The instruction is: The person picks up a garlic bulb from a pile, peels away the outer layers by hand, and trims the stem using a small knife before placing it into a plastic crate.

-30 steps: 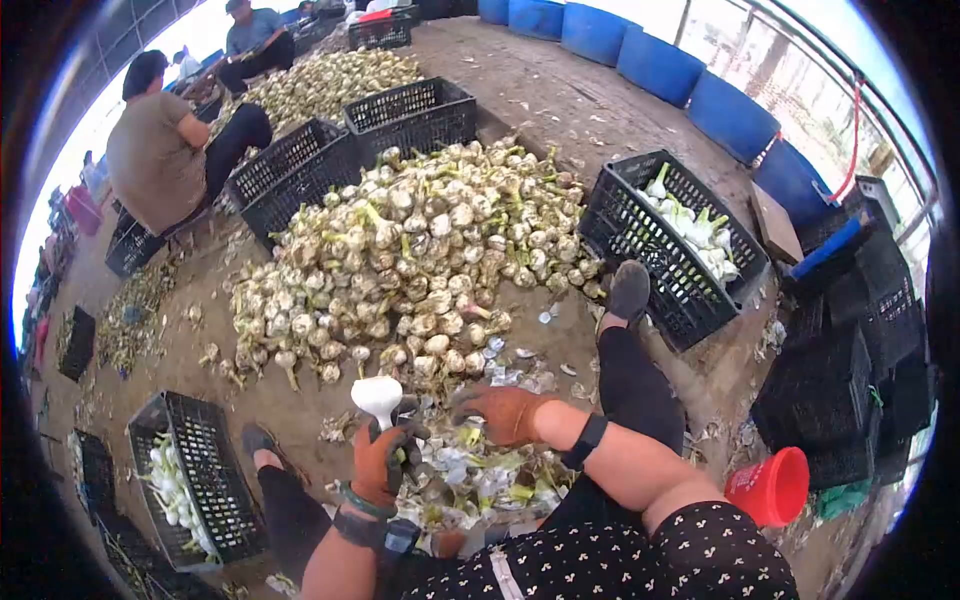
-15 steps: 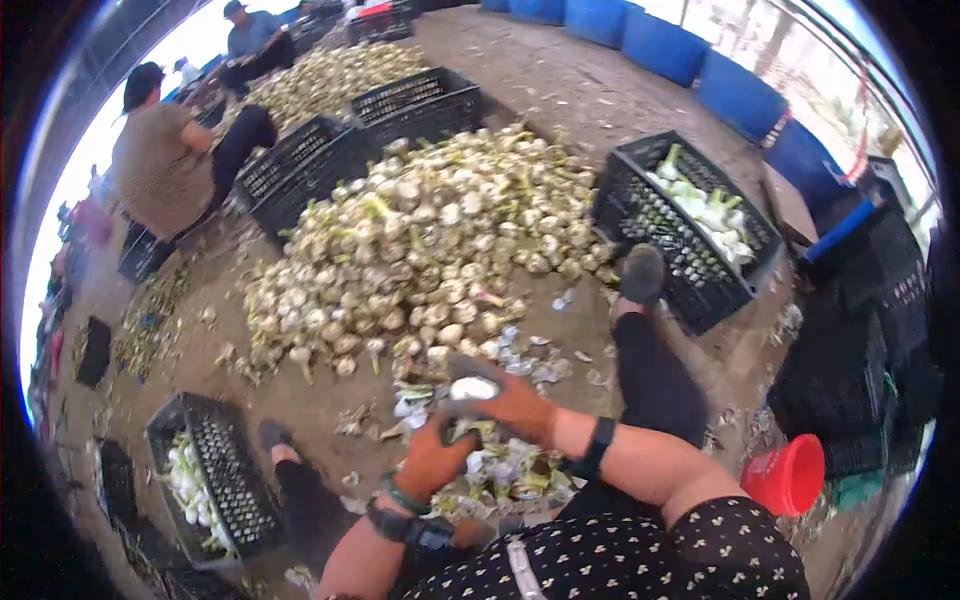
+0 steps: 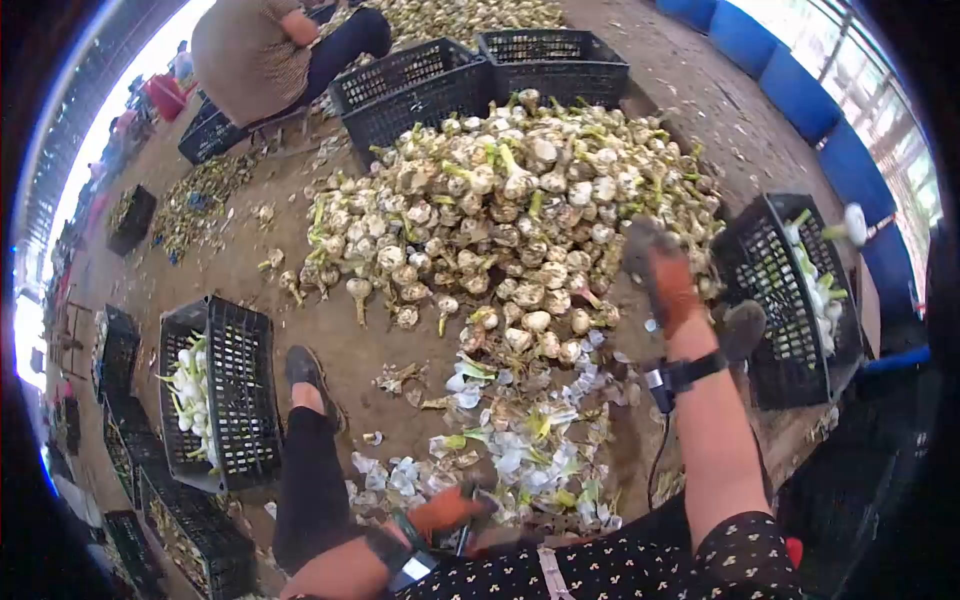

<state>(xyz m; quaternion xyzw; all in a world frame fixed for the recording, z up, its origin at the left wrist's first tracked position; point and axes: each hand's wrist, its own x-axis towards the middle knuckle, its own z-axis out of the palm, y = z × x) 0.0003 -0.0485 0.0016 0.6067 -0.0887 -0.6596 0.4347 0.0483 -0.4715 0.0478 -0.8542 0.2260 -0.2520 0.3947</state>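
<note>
My right hand [image 3: 668,278], in an orange glove with grey fingers, reaches out over the right side of a heap of garlic bulbs [image 3: 500,210]. Its fingers look extended, slightly smeared, and no bulb shows in them. A white garlic bulb [image 3: 854,224] with a short stem appears at the far edge of the black crate [image 3: 772,300] on the right, seemingly in the air. Low in front of my body, my left hand [image 3: 445,510] is curled around something dark that I cannot make out. Between my legs lie peeled garlic skins [image 3: 520,450].
A crate [image 3: 243,390] of cleaned garlic stands at my left. Two more crates [image 3: 410,95] sit behind the heap, near a seated person [image 3: 250,60]. Blue barrels [image 3: 800,90] line the back right. Further crates [image 3: 185,520] stand at the lower left.
My hands were together at a white garlic bulb; now they are apart. My right hand has moved forward and right, my left down. A bulb appears by the right crate. The view has shifted.
</note>
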